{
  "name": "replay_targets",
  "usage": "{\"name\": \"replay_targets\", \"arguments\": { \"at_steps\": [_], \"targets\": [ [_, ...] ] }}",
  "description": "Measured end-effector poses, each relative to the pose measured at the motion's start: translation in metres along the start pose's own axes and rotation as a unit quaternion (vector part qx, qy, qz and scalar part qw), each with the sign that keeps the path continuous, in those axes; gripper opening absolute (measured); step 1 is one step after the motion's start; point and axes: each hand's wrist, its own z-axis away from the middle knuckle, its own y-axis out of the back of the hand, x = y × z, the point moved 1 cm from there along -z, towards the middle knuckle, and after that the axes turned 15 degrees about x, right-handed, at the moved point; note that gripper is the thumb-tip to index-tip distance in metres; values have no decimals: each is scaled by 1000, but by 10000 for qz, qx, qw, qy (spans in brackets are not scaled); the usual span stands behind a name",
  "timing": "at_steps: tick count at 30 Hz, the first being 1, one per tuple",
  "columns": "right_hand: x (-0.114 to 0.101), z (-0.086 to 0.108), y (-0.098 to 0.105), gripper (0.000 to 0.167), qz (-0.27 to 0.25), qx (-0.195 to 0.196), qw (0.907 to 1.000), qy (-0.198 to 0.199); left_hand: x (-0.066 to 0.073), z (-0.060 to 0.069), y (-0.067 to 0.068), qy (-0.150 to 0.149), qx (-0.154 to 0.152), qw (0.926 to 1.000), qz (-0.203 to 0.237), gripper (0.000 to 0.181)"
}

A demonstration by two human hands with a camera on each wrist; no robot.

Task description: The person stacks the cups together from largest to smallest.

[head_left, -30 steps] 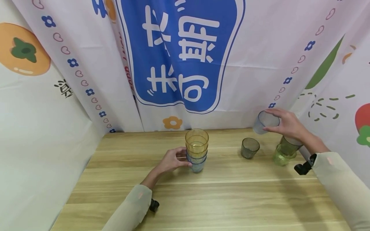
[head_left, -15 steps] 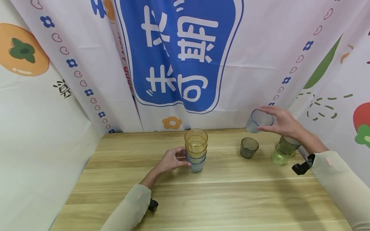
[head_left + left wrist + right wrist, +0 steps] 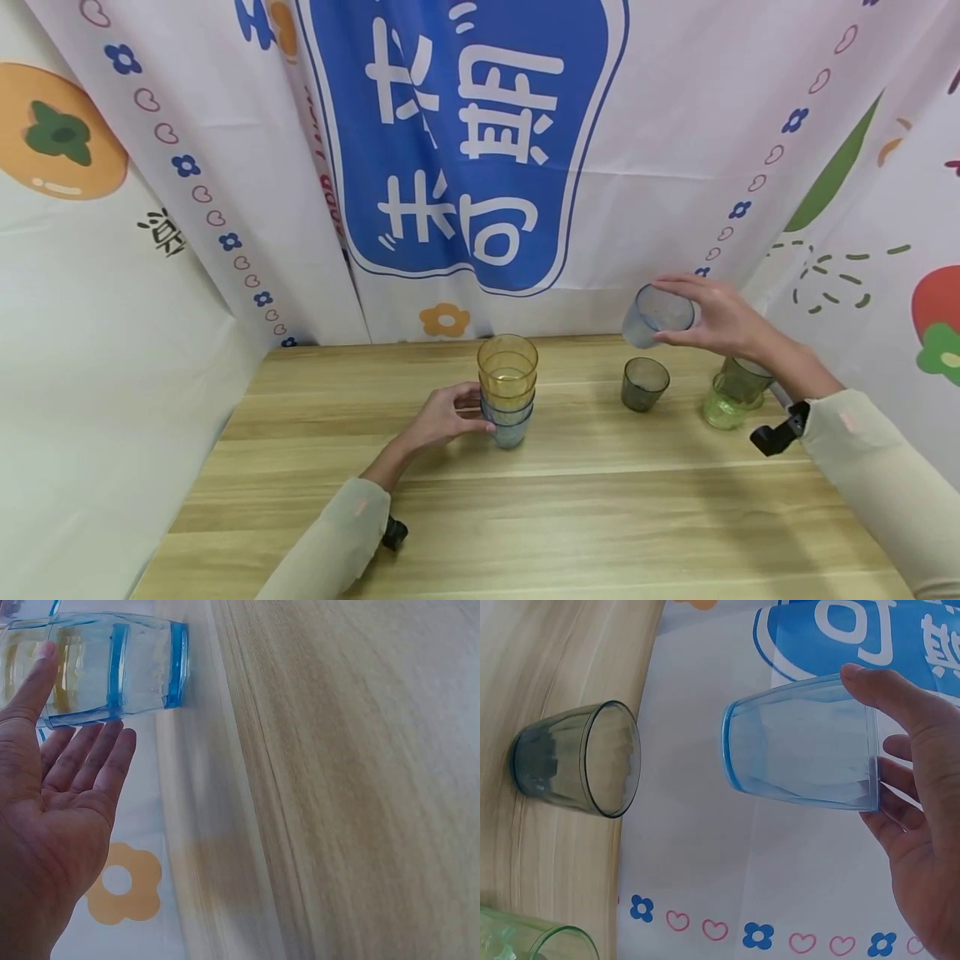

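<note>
My left hand (image 3: 441, 417) is beside a stack of clear cups, amber cups (image 3: 508, 371) above blue cups (image 3: 512, 435). Its thumb lies across the near side in the left wrist view, and the extended fingers (image 3: 82, 761) reach the stack's edge. At the right, my right hand (image 3: 712, 317) holds a translucent blue cup (image 3: 636, 327) by its rim, tilted, in the air above the back of the table. Thumb and fingers pinch that rim in the right wrist view. Below it a smoky grey cup (image 3: 645, 392) stands upright on the table.
Under my right forearm, a green cup (image 3: 722, 412) stands on the table with a dark olive cup (image 3: 745, 377) at its top, partly hidden. Printed cloth (image 3: 622, 217) hangs at the table's back edge. The wooden table (image 3: 480, 525) stretches out in front.
My right hand has moved left with the blue cup, bringing it over the area behind the grey cup. The left hand and the stack have stayed put.
</note>
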Motion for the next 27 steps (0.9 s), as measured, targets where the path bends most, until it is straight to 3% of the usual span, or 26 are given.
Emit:
{"name": "replay_targets", "arguments": {
  "at_steps": [14,27],
  "targets": [
    [-21,-7,-3,84,-361,234,9963,741,1,1,0,26,-8,10000,-56,66],
    [-46,-19,-7,77,-957,507,9851,1335,1,1,1,147,5,9998,-108,66]
  ]
}}
